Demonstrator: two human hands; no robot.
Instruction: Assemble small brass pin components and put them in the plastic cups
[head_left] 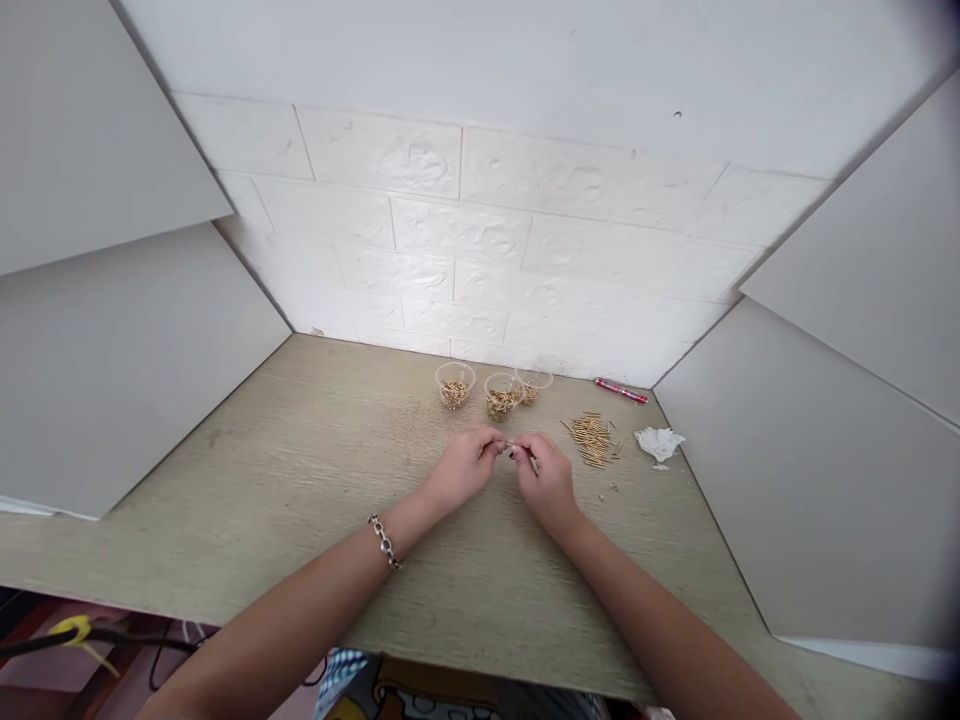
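Note:
My left hand [471,462] and my right hand [545,472] meet over the middle of the table, fingers pinched together. A short thin piece [509,443] spans the small gap between their fingertips; its exact kind is too small to tell. Just beyond my hands stand clear plastic cups, one on the left [455,386] and one in the middle [502,397], both with small gold-coloured metal parts inside. A third clear cup [534,380] behind them also holds some. To the right of my right hand lies a pile of thin gold-coloured rods [591,438].
Many tiny light bits [420,425] are scattered left of the cups. At the right lie a crumpled white tissue [658,443] and a red tube-shaped packet [621,390]. A white brick-patterned wall [487,240] and grey side panels [150,370] bound the table [300,440].

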